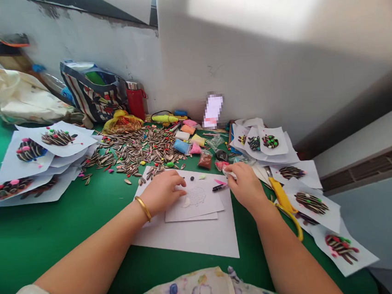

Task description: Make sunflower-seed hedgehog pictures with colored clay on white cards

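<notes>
My left hand (167,189) rests at the left edge of a small white sheet (208,206) with a faint outline drawing of a round-bodied animal. Its thumb and fingers are apart, with nothing visible between them. My right hand (244,184), to the right of the sheet, has its fingers closed on a small crumpled whitish packet (230,174), whose contents I cannot make out. Between the hands lie a black marker (220,187) and a little black ball (192,178). A larger white sheet (205,238) lies underneath.
Striped seeds (147,144) are heaped behind my left hand. Bags of coloured clay (182,146) lie beside them. Seed-covered pictures are stacked left (58,137) and right (310,203). Yellow-handled scissors (284,198) lie by my right wrist. A red flask (135,102) and a phone (213,110) stand behind.
</notes>
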Demonstrator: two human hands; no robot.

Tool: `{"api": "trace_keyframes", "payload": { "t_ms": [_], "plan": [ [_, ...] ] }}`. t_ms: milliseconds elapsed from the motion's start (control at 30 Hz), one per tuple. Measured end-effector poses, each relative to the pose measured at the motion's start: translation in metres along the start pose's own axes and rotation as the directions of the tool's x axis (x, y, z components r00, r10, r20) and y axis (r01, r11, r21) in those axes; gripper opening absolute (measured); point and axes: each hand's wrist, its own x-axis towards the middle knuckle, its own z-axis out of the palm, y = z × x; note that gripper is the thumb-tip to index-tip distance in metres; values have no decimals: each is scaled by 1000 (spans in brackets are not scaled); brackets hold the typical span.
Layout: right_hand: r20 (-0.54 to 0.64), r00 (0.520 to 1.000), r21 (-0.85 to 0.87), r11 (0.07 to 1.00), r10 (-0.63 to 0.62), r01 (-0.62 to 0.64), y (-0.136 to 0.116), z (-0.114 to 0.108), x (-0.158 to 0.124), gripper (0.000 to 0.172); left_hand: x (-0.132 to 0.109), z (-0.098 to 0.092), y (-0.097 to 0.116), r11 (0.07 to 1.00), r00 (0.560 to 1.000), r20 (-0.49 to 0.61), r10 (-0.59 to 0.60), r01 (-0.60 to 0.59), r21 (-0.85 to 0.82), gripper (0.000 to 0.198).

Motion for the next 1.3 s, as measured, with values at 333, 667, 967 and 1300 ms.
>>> {"api": "trace_keyframes", "payload": {
  "t_ms": [333, 667, 967, 1300],
  "plan": [
    [338, 936, -269, 963, 102, -8, -6, -4, 2, 17, -1, 5, 1, 984, 999, 35, -18, 12, 177, 34],
    [257, 965, -216, 976, 55, 2, -3, 12, 3, 9, 1, 7, 2, 989, 996, -48, -76, 81, 119, 22],
    [170, 982, -152, 987, 83, -57, -2, 12, 4, 9, 4, 2, -3, 972, 988, -44, -148, 137, -189, 15],
    [69, 997, 34, 999, 24, -26, -4, 9, 2, 16, 2, 2, 13, 485, 916, -69, -395, 145, -863, 29]
  ]
}}
